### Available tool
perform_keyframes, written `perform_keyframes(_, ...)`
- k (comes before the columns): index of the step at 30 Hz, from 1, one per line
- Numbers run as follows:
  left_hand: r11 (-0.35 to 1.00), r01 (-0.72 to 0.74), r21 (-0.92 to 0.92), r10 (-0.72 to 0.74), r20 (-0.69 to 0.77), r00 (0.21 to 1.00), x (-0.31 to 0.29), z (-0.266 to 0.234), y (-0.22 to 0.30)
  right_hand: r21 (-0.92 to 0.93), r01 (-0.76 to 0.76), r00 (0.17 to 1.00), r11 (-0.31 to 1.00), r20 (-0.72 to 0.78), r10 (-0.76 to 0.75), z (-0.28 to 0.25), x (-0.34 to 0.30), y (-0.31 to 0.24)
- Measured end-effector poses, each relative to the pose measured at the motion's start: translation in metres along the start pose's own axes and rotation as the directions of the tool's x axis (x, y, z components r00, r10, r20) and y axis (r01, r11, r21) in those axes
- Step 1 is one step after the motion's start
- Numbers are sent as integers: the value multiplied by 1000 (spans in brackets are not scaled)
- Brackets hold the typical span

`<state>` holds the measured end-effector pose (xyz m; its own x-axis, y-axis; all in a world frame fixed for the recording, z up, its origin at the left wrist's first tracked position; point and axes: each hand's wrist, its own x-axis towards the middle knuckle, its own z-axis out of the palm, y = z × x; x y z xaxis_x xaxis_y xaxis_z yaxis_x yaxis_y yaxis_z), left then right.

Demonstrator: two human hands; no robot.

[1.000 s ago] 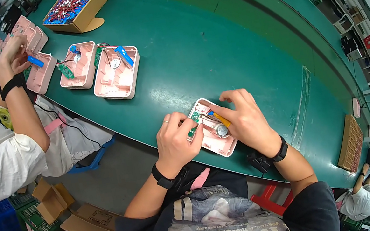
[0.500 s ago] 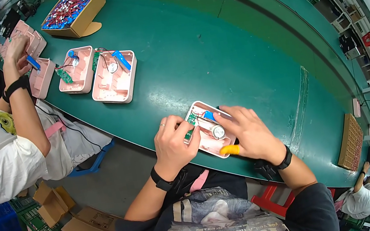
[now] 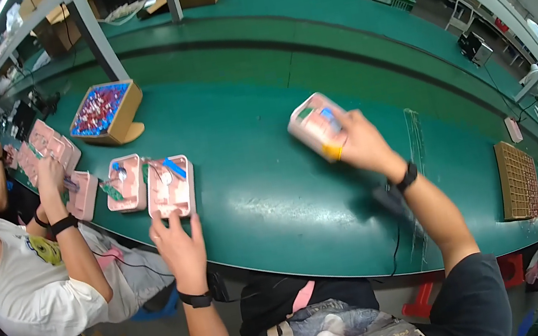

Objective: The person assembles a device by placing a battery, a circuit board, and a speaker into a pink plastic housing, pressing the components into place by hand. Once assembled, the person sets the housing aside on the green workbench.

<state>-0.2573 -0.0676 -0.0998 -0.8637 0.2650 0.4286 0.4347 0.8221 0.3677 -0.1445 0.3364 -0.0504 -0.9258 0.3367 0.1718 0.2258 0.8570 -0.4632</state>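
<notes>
My right hand (image 3: 366, 144), a yellow cover on its thumb, grips a pink plastic housing (image 3: 307, 134) over the middle of the bench. Inside that housing I make out a green circuit board and a blue part, both blurred. My left hand (image 3: 179, 245) has its fingers spread at the near edge of another pink housing (image 3: 160, 204); whether the fingertips press on it I cannot tell. This second housing holds a blue cylinder (image 3: 174, 169) and a round metal part. Just left of it lies a third pink housing (image 3: 136, 203) with a green board (image 3: 111, 192).
A cardboard box (image 3: 129, 111) of blue parts with red wires stands farther back. At left, a co-worker's hand (image 3: 51, 174) is over more pink housings. A gridded tray (image 3: 518, 180) lies at the right end of the green bench (image 3: 245, 150). Metal posts rise behind.
My right hand has carried the housing forward, away from me. My left hand has let go of it and moved left to another housing. The view has tilted up.
</notes>
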Motion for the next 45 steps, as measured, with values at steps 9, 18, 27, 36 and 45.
perform_keyframes(9,924,-270,-270,314,135,940,-31,12,39,-179,-621,755,763,-397,522,-34,94,217)
perform_keyframes(18,828,-412,-379,498,163,852,-43,8,62,380,78,997,922,-4,-82,4,-19,-19)
perform_keyframes(27,825,-467,-318,524,120,843,-47,20,79,244,152,987,958,-91,-133,54,-62,-66)
perform_keyframes(36,799,-434,-417,534,157,831,-48,20,78,656,-191,944,730,325,-46,38,-17,-27)
perform_keyframes(45,795,-425,-434,528,150,836,-44,23,78,751,-302,919,587,393,-30,41,2,-23)
